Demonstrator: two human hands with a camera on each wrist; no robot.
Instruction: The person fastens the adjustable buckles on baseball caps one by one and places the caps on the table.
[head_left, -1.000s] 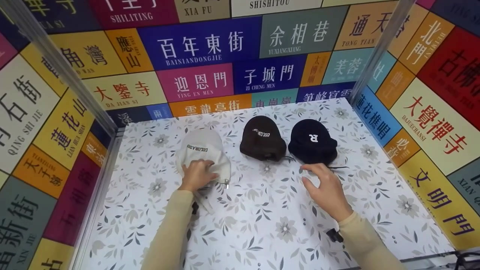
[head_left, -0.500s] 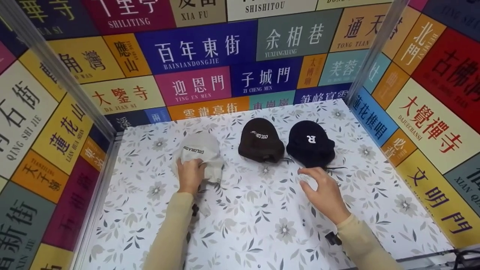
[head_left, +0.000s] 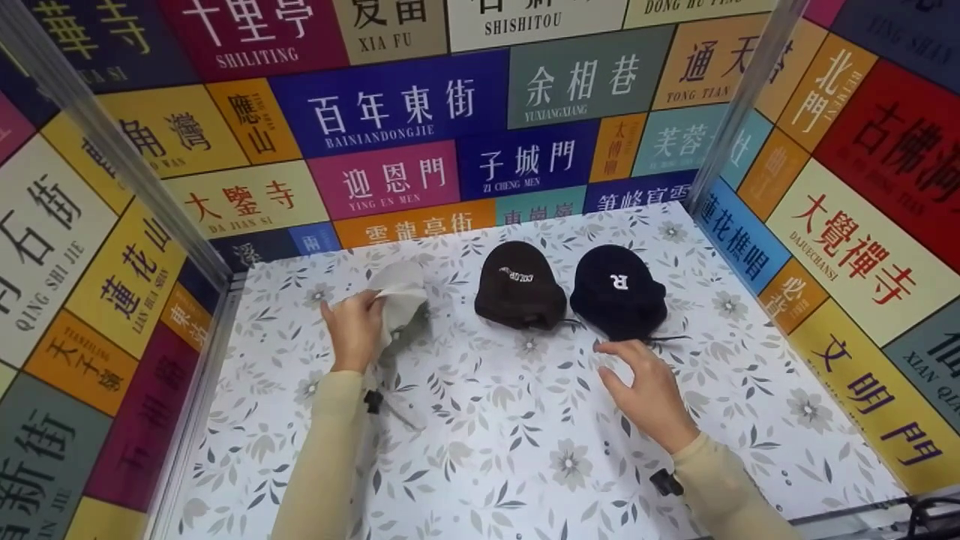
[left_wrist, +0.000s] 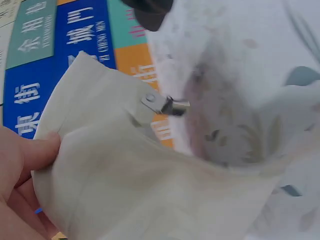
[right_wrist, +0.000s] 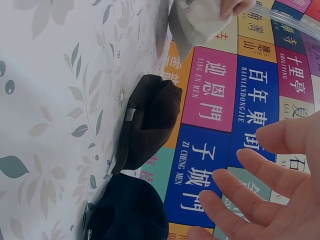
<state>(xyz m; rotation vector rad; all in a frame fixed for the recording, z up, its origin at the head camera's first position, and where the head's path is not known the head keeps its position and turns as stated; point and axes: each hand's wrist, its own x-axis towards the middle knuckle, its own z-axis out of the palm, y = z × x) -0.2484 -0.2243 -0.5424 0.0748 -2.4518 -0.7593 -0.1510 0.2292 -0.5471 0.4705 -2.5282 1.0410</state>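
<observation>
My left hand (head_left: 354, 330) pinches the edge of an off-white baseball cap (head_left: 403, 296), folded and tilted up on the left side of the table. In the left wrist view, thumb and fingers grip the cap's cloth, and a metal strap buckle (left_wrist: 160, 103) shows at its back opening. The cap's lettering is hidden now. My right hand (head_left: 652, 390) hovers with fingers spread, just in front of a navy baseball cap (head_left: 619, 292) with a white R. Beside that sits a dark brown baseball cap (head_left: 520, 285) with white lettering. The right palm holds nothing in the right wrist view.
The table (head_left: 487, 450) has a white cover with grey leaves and flowers. Walls (head_left: 397, 105) of coloured street-name panels enclose it at the back and both sides. Thin straps trail from the navy and off-white caps.
My left hand has gone from resting over the off-white cap to pinching its edge, folding and tilting it up towards the left. The right hand stays nearly still.
</observation>
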